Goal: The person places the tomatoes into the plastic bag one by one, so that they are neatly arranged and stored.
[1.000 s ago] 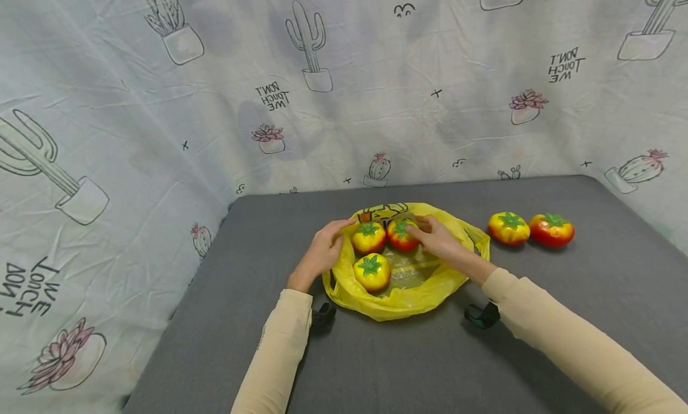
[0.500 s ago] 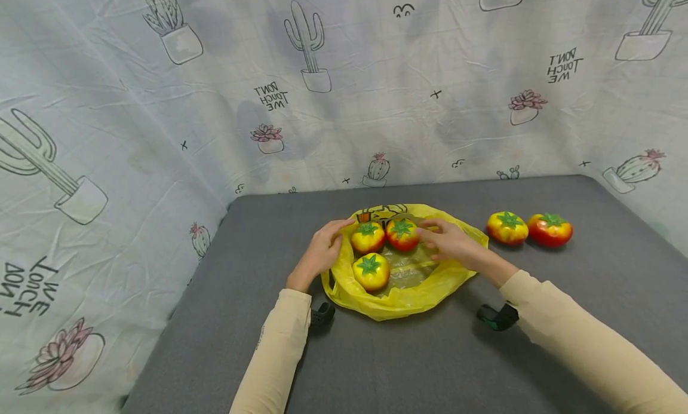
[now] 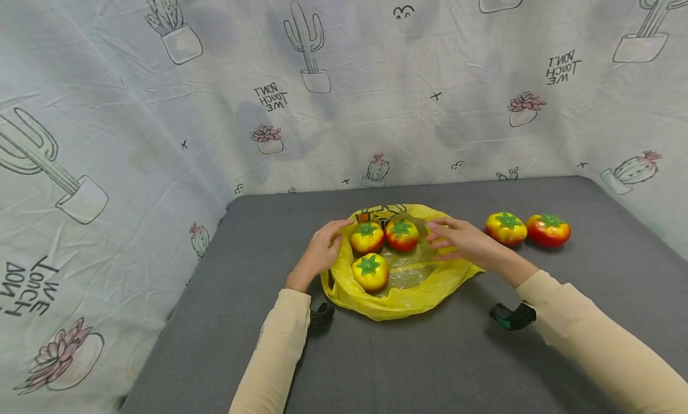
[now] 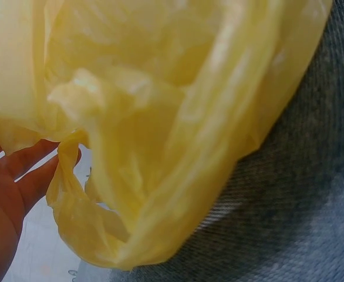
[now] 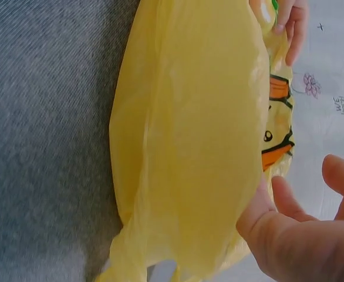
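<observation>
A yellow plastic bag [image 3: 400, 306] lies with its mouth spread wide, in the middle of the grey table in the head view. Inside it sit three red-and-yellow tomatoes: one at the back left [image 3: 368, 237], one at the back right [image 3: 402, 234] and one at the front [image 3: 371, 272]. My left hand [image 3: 321, 250] holds the bag's left rim, its fingers partly behind the plastic in the left wrist view. My right hand [image 3: 466, 244] hovers over the bag's right side, fingers spread and holding nothing. The right wrist view shows its thumb and fingers apart beside the bag wall [image 5: 189, 135].
To the right of the bag, two more tomatoes, a yellower one [image 3: 506, 229] and a redder one [image 3: 548, 230], stand side by side on the grey table [image 3: 398, 366]. A white cloth [image 3: 355, 91] printed with cacti hangs behind and at the sides.
My right hand has let go of the back right tomato and drawn away to the right, its fingers spreading. The left hand stays at the bag's left rim.
</observation>
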The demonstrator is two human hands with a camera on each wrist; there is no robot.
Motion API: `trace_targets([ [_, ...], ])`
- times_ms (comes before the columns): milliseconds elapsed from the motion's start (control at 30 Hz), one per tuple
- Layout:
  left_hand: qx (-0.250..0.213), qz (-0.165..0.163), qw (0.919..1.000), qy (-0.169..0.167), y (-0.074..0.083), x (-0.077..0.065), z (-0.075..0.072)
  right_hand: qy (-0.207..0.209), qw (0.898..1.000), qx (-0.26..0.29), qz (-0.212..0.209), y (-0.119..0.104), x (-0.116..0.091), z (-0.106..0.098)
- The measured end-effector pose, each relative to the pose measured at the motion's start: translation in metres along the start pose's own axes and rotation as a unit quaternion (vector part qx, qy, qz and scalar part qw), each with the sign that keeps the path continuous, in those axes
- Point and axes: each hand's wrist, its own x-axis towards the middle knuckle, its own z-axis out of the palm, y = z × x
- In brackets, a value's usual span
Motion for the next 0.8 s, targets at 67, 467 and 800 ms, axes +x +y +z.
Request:
trace_targets([
  [67, 0.002, -0.002, 1.0000, -0.001, 0.000, 0.000, 0.000, -0.003, 1.000, 0.002, -0.004, 0.000, -0.003, -0.004],
  [467, 0.002, -0.006, 1.0000, -0.004, 0.000, 0.000, 0.001, 0.001, 1.000, 0.012, -0.021, 0.004, -0.016, -0.025],
  [800, 0.006, 0.000, 1.0000, -0.002, 0.000, 0.000, 0.001, 0.039, 0.998, 0.035, -0.033, 0.006, -0.029, -0.044],
])
